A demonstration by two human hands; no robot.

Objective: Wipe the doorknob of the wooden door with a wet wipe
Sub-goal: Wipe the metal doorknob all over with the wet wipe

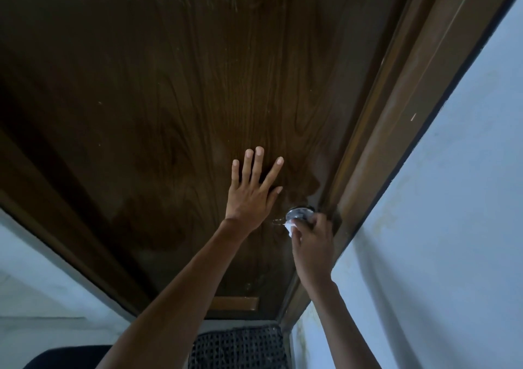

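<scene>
Right grip (310,244) closed on wipe (289,226), pressed to knob (299,215) at door (169,99) edge; left hand (252,190) flat, fingers spread, bracing door; wiping underway, next likely work the wipe round the knob's uncovered side.

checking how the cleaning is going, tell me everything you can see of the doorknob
The doorknob is a round, shiny silver-looking metal knob near the right edge of the dark wooden door, close to the frame. Its rounded face catches light. The right hand presses a crumpled white wet wipe against its lower side, covering part of it. The left hand lies flat on the door beside it, not touching it.
</scene>
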